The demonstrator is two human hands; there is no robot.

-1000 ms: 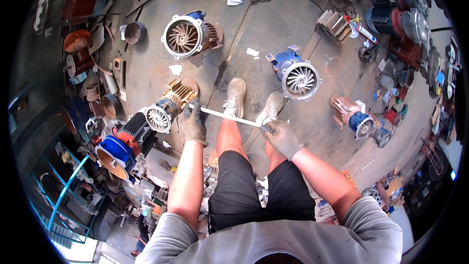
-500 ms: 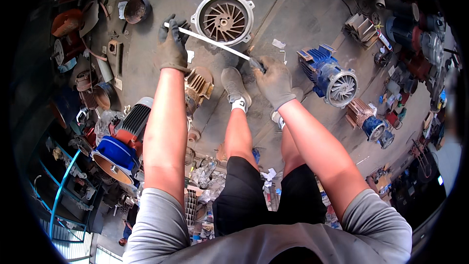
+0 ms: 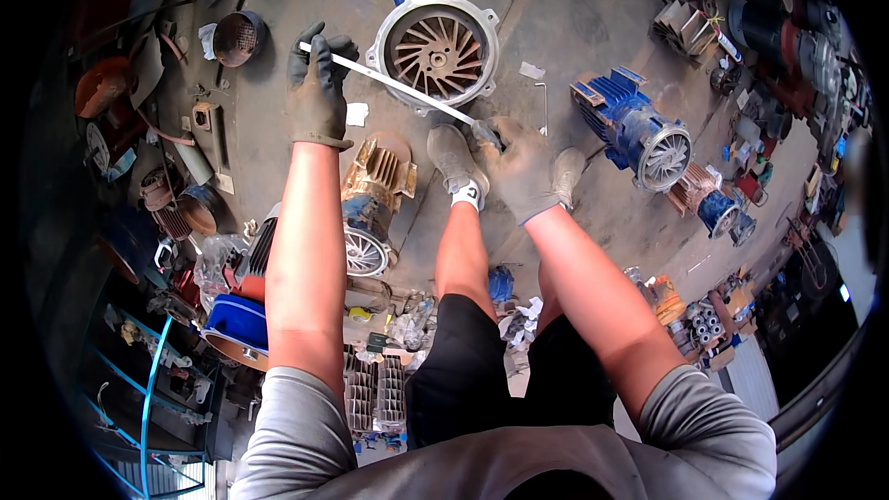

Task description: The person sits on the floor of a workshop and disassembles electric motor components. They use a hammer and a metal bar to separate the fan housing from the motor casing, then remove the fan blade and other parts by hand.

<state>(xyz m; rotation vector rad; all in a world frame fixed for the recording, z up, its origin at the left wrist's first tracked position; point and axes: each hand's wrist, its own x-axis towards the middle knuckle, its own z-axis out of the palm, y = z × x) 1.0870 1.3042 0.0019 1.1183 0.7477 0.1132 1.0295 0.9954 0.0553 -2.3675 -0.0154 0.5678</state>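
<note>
Gripping the strip [image 3: 389, 83] with left hand [image 3: 318, 88] and right hand [image 3: 520, 167], keep it taut over the motor [image 3: 435, 48]

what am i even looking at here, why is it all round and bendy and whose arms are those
This is one picture from a wide fisheye camera worn on a person's head, looking down, so straight edges bend toward the rim. The arms are that person's own, both gloved. The left hand and right hand hold the two ends of a thin white strip stretched between them. Below is a concrete workshop floor with the person's shoes on it. In front lies a round grey motor housing with fan blades, a blue motor to the right, and a rusty brown motor by the left arm.
</note>
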